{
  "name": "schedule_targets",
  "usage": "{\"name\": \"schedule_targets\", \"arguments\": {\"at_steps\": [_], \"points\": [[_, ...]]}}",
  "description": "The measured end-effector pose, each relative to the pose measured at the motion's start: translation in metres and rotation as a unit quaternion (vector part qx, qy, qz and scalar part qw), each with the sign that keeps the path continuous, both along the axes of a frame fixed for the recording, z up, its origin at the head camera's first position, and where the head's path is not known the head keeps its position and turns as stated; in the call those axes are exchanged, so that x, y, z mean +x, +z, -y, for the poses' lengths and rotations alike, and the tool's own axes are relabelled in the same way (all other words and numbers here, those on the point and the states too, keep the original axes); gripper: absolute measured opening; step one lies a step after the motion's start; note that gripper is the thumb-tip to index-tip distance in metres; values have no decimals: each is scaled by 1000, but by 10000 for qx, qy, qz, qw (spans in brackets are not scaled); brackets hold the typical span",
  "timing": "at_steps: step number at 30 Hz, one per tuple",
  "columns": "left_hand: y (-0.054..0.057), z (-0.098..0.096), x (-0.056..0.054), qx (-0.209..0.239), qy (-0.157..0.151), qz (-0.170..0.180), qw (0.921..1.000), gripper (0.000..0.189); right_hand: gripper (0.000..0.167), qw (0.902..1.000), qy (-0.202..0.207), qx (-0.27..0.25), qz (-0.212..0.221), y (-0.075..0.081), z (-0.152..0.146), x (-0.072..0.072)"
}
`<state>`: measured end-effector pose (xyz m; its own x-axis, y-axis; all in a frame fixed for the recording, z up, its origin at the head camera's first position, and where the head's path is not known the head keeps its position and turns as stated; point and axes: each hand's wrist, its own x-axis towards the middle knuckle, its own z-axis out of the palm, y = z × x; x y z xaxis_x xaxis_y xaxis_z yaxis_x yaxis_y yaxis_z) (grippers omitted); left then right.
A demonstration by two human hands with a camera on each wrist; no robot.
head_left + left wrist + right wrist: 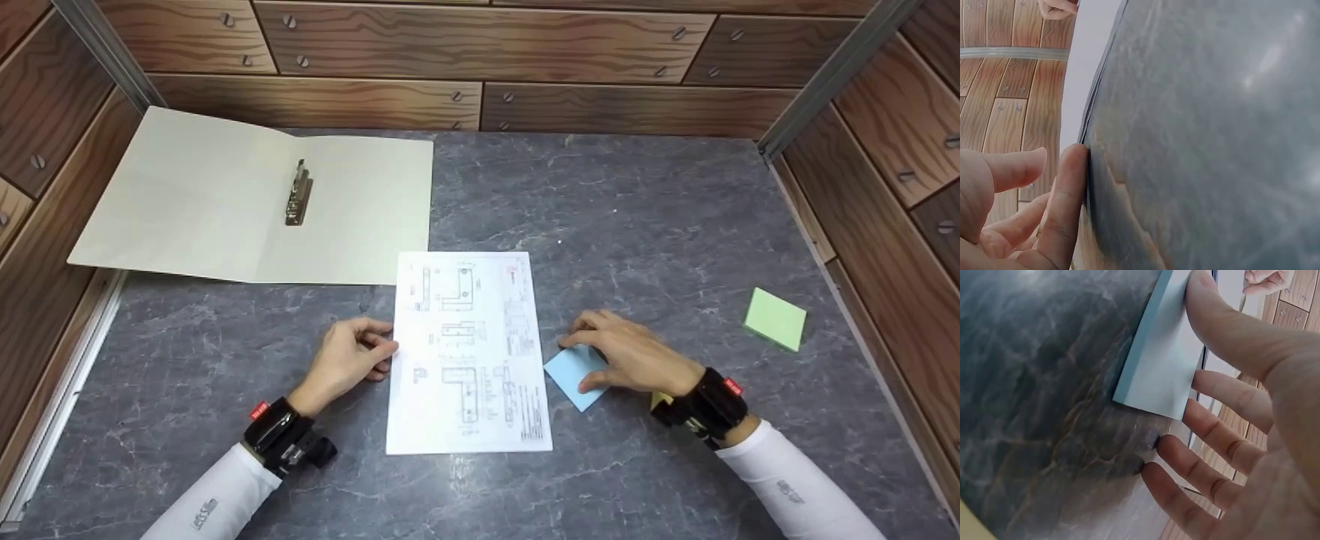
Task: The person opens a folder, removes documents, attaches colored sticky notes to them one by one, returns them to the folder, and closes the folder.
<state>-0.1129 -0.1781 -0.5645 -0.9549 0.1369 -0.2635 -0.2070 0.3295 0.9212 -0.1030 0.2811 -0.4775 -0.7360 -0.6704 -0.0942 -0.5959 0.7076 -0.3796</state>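
Note:
A printed sheet with technical drawings [469,352] lies flat on the table. At its left edge rests my left hand [349,352], fingertips right at the paper's side. In the left wrist view, thumb and forefinger of this left hand [1027,208] stand apart beside the white sheet [1086,62]. To the right of the sheet is a blue sticky note pad [571,369], turned cornerwise. My right hand [626,352] grips across this pad, thumb over it and fingers at its far side. The right wrist view shows the pad [1157,360] low on the tabletop, the last fingers spread beyond it.
An open cream folder [202,195] with a metal clip [298,196] lies at the back left, its lower edge near the sheet. A green sticky note pad [776,319] sits at the right. Something yellow [660,399] shows partly behind my right wrist. Wood-patterned walls [480,45] enclose the table.

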Motion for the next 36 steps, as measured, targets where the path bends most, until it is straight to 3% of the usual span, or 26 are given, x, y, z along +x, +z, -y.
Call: {"name": "schedule_targets", "arguments": {"at_steps": [10, 14, 18, 23, 24, 31, 36], "points": [[-4, -7, -4, 100, -40, -245, 9996, 33, 51, 9997, -117, -201, 87, -1, 1, -5], [-6, -11, -6, 104, -95, -393, 9991, 33, 33, 9980, -179, -465, 378, 1, -1, -6], [-8, -15, -6, 124, -231, -528, 9983, 33, 12, 9911, -250, -945, 905, 7, -5, -7], [-7, -26, -5, 366, -249, -659, 9968, 32, 12, 9805, -357, -1550, 1152, 16, -8, -8], [2, -29, -1, 475, -278, -814, 9952, 31, 13, 9789, -407, -1654, 1127, 18, -8, -8], [29, -58, 9, 1016, -358, -1131, 9877, 32, 14, 9644, -827, -2322, 962, 28, 1, -5], [66, -80, 22, 1072, -712, -1130, 9852, 35, 13, 9509, -1191, -2722, 872, 29, 16, -8]]}}
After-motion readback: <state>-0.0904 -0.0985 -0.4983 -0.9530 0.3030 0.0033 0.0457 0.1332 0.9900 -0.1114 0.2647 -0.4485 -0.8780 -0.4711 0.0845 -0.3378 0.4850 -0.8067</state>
